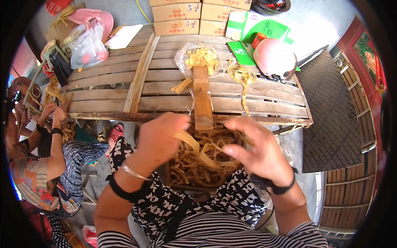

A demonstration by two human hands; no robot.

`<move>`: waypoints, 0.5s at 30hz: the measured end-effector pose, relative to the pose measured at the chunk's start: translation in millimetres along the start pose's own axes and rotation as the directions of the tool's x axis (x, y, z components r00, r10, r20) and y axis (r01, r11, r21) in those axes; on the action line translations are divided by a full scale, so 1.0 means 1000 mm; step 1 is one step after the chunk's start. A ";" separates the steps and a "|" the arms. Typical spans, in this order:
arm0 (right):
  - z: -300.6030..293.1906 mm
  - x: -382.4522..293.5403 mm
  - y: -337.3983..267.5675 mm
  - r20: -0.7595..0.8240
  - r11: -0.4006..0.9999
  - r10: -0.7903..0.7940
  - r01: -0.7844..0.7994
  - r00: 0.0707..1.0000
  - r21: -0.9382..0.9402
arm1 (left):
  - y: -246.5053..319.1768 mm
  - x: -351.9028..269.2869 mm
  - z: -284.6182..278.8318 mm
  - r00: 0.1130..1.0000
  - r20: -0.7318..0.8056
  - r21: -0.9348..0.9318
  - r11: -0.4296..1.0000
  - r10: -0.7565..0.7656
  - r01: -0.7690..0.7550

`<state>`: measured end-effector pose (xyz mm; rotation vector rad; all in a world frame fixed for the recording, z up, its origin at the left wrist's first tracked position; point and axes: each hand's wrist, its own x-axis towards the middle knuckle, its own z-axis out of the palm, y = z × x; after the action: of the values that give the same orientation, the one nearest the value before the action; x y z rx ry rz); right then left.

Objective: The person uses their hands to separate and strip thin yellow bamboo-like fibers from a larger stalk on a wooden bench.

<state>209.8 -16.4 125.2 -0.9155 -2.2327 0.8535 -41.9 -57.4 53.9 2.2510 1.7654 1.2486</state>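
Observation:
My left hand [162,141] is closed around the end of a long, pale yellow flat strip [201,155], whose material I cannot make out. The strip loops across toward my right hand [259,152], which is spread with thumb and fingers apart; its thumb is close to the strip. Below both hands, a container between my knees is heaped with brownish-yellow curled strips [198,173]. Between my hands a wooden block [203,99] juts over the table's front edge, tied with white string. Behind it, cut yellow pieces [203,59] lie on a clear plastic bag [183,60].
The slatted table [167,104] has a rusty metal frame. Short strips [181,86] and a tangled strip [243,76] flank the block. A pink helmet [274,57] sits right, cardboard boxes [176,28] behind. At left, another person's hands [59,113] work beside the table.

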 end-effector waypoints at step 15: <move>0.047 0.057 0.067 0.497 0.461 0.181 -0.519 0.849 0.720 | -0.008 0.033 0.070 0.975 0.093 0.213 0.953 0.202 -0.218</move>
<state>168.7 47.7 61.3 -0.7548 -1.4818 2.2097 -5.9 3.0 21.3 2.6315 1.7586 1.0283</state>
